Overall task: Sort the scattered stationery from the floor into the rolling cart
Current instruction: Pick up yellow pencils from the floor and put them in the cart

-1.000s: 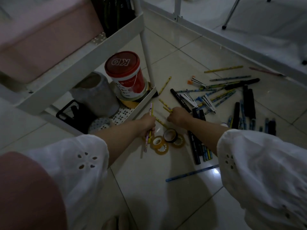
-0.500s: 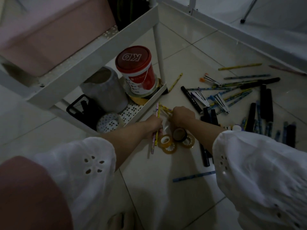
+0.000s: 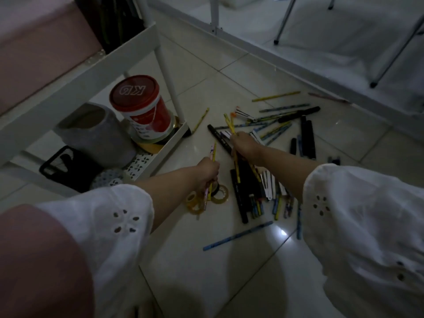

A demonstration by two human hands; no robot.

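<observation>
My left hand [image 3: 207, 171] is closed around a yellow pencil and a pink one [image 3: 212, 154], held above the tape rolls [image 3: 220, 193] on the tiled floor. My right hand [image 3: 243, 144] grips a few yellow pencils [image 3: 229, 123] that stick up past its knuckles. It hovers over a pile of black markers and pens [image 3: 244, 191]. More pencils, markers and white clips [image 3: 286, 125] lie scattered to the right. The white rolling cart [image 3: 158, 157] stands at the left, its bottom tray close to my left hand.
The cart's bottom tray holds a red-lidded can [image 3: 142, 106], a grey pot [image 3: 96, 131], a black mesh holder [image 3: 68, 166] and a gold tape roll. A lone yellow pencil [image 3: 200, 119] lies by the cart leg. A blue pencil [image 3: 238, 235] lies nearer me. Chair legs [image 3: 282, 21] stand behind.
My right hand has risen from the floor beside the cart with yellow pencils in it and moved right. My left hand keeps its pencils and has shifted slightly away from the tray.
</observation>
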